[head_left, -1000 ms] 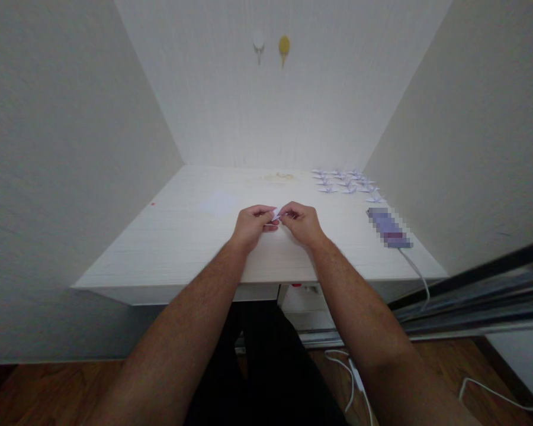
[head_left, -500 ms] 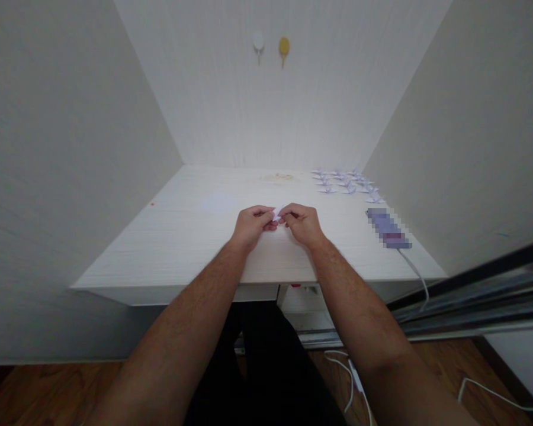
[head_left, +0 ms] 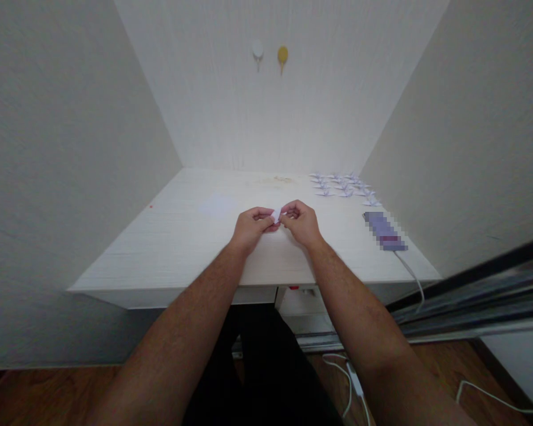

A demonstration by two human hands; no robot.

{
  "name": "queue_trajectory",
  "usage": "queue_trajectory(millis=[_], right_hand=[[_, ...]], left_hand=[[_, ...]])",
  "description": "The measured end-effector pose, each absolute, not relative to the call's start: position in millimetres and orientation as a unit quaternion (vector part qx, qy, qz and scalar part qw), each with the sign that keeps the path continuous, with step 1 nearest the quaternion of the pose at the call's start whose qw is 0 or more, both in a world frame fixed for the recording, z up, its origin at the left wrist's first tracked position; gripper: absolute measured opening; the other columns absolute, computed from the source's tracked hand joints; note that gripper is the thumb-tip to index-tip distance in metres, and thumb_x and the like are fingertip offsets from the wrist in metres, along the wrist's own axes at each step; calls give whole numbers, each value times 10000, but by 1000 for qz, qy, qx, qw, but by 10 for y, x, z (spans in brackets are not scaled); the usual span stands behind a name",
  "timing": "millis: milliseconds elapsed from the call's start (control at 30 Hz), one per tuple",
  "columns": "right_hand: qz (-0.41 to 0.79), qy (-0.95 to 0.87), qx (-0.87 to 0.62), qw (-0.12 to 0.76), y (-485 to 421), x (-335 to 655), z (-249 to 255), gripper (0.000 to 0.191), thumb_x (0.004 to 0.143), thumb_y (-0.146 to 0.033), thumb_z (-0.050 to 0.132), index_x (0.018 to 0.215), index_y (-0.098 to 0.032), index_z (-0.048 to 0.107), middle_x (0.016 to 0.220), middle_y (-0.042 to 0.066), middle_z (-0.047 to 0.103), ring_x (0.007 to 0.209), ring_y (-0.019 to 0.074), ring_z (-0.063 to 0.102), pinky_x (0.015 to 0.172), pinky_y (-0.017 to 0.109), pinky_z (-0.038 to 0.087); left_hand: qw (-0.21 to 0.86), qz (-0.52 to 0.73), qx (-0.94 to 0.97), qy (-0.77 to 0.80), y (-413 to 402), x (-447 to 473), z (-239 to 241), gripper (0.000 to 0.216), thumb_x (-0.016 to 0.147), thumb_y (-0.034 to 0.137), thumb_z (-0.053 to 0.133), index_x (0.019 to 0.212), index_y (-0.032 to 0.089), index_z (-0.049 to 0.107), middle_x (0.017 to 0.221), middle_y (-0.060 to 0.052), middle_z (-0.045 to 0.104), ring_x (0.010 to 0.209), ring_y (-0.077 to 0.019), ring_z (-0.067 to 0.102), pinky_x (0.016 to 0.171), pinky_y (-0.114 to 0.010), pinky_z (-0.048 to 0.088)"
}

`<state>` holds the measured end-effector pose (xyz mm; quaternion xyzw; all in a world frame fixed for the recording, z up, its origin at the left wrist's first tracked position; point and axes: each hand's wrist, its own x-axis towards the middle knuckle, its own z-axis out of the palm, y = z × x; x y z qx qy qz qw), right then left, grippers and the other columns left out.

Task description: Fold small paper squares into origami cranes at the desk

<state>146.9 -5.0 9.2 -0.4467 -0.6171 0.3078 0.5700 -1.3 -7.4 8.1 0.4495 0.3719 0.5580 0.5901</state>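
A small piece of folded white paper (head_left: pixel 276 216) is held just above the desk (head_left: pixel 169 248), between my two hands. My left hand (head_left: pixel 252 226) pinches its left side with thumb and fingers. On the other side, my right hand (head_left: pixel 302 222) has its thumb and fingertips closed on the right edge of the paper. The fingers hide part of it, so its exact folded shape cannot be made out. Several folded paper cranes (head_left: pixel 345 193) stand in rows at the back right of the desk.
A phone with a blurred screen (head_left: pixel 385 231) lies on the right, its white cable (head_left: pixel 411 267) hanging over the edge. What looks like a pale paper sheet (head_left: pixel 216 205) lies left of centre. White and yellow hooks (head_left: pixel 283 55) are on the back wall. Side walls enclose the desk.
My right fingers have shifted on the folded paper, with the index finger raised higher, and more of the paper shows. The whole view has tilted slightly.
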Motion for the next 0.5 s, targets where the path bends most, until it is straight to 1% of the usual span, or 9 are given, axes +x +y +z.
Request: queue_trajectory(millis=[100, 200, 400, 500], right_hand=[[319, -604, -443, 580, -33, 1478, 93, 207, 656, -285, 687, 813, -203, 580, 684, -24, 626, 602, 119, 577, 571, 244, 468], [323, -601, -446, 579, -40, 1482, 109, 210, 657, -290, 684, 808, -203, 569, 673, -25, 624, 582, 117, 564, 562, 245, 456], [328, -598, -452, 575, -59, 1475, 130, 198, 637, -271, 691, 796, -201, 595, 657, -22, 636, 579, 117, 559, 582, 253, 453], [338, -597, -447, 574, -58, 1477, 139, 215, 644, -279, 684, 830, -199, 612, 670, -17, 643, 590, 121, 567, 591, 258, 458]], left_hand=[[586, 557, 455, 373, -86, -4, 88, 380, 528, 208, 837, 842, 83, 662, 780, -69, 697, 655, -149, 677, 746, -341, 577], [574, 556, 469, 376, -86, -7, 75, 389, 509, 212, 847, 833, 93, 669, 781, -59, 697, 647, -144, 671, 736, -331, 571], [548, 552, 495, 387, -39, -22, 12, 355, 531, 242, 835, 815, 115, 663, 726, -43, 688, 596, -137, 648, 636, -288, 544], [521, 556, 514, 395, -20, -17, -4, 303, 569, 243, 802, 804, 127, 650, 691, -30, 674, 568, -124, 625, 585, -258, 510]])
